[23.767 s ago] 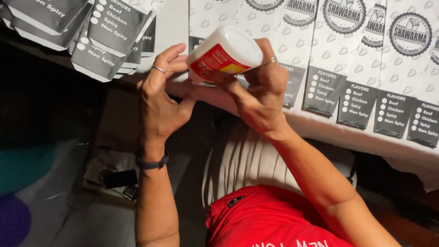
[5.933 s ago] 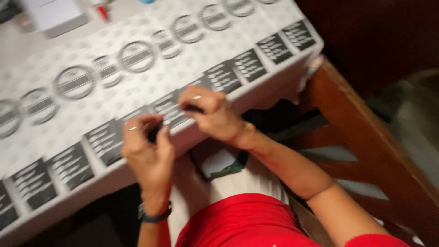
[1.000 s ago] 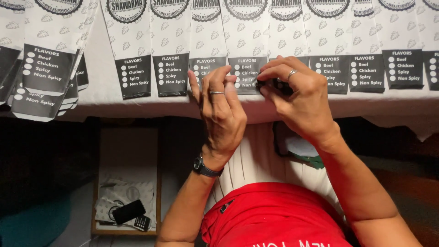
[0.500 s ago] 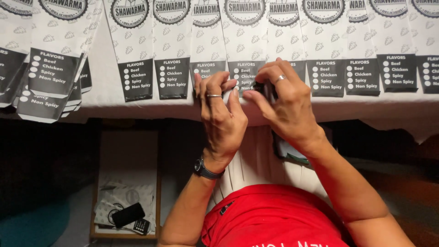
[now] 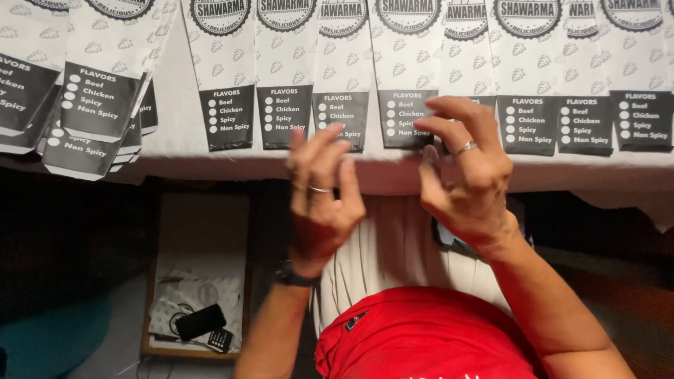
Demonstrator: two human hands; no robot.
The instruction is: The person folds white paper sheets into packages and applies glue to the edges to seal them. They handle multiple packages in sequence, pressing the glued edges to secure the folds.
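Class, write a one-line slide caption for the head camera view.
Left hand and right hand raised with open fingers over a row of printed paper sleeves on a white table.

Both hands raised at the near table [image 5: 393, 175] edge. Left hand [image 5: 324, 196] blurred, fingers up, ring on one finger, dark watch [image 5: 295, 276] at wrist. Right hand [image 5: 467, 172] curled, fingertips over a paper sleeve [image 5: 409, 77] in the overlapping row. Loose sleeve stack [image 5: 84, 112] at far left. Nothing visibly gripped.

Black phone [image 5: 200, 321] on papers [image 5: 184, 298], low wooden shelf [image 5: 200, 238] under table.
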